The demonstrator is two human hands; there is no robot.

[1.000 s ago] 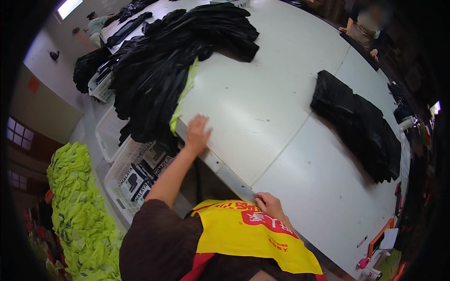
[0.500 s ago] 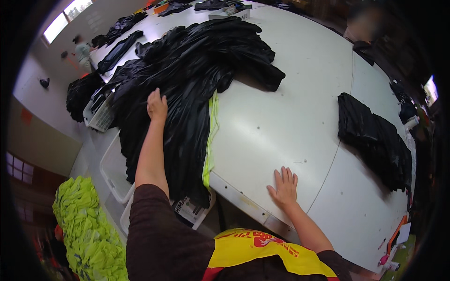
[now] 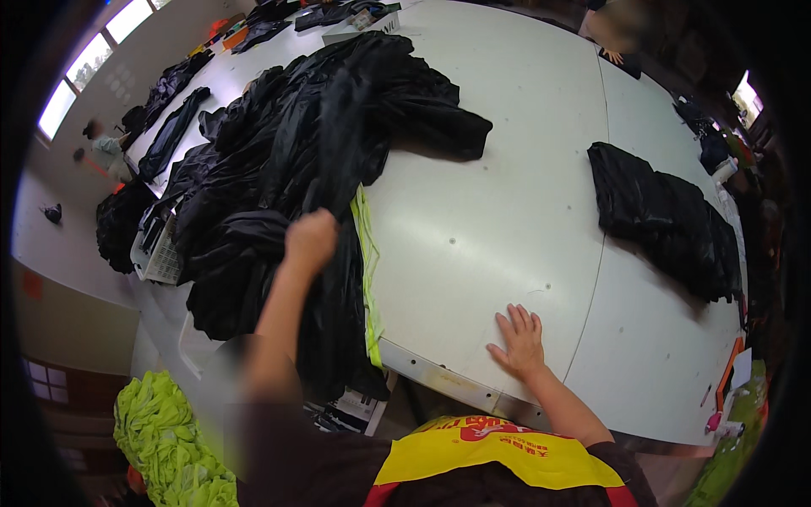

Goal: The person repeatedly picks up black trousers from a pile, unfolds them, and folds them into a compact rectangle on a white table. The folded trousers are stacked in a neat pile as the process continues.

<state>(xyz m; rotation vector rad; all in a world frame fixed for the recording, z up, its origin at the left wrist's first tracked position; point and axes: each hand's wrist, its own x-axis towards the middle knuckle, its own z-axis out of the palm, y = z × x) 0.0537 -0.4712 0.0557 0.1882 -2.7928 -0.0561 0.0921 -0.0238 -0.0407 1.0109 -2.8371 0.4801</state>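
Nearest the person, at about 6 o'clock, the yellow vest front [image 3: 498, 452] hangs over a dark sleeve. Just up from it, toward 5 o'clock, the right hand [image 3: 519, 342] lies flat on the white tabletop [image 3: 507, 211] close to its near edge, fingers spread, its grip released and holding nothing.

Over at 8 o'clock, off the tabletop's left edge, a heap of bright lime-green cloth [image 3: 165, 439] sits low down. Above that, toward 9 o'clock, the left hand [image 3: 311, 239] is raised with its grip clenched on a black garment [image 3: 334, 169], bunching the fabric up from the big black pile [image 3: 253, 194] that sprawls across the left part of the tabletop and spills over its edge. A narrow lime-yellow strip [image 3: 366, 262] runs down beside the held cloth. A pale plastic crate [image 3: 156, 249] is wedged under the pile's left side.

Out at 2 to 3 o'clock, well apart from both hands, a smaller stack of black garments [image 3: 667, 220] lies on the tabletop. Farthest off, around 11 o'clock, more dark clothes [image 3: 173, 127] lie along another pale surface
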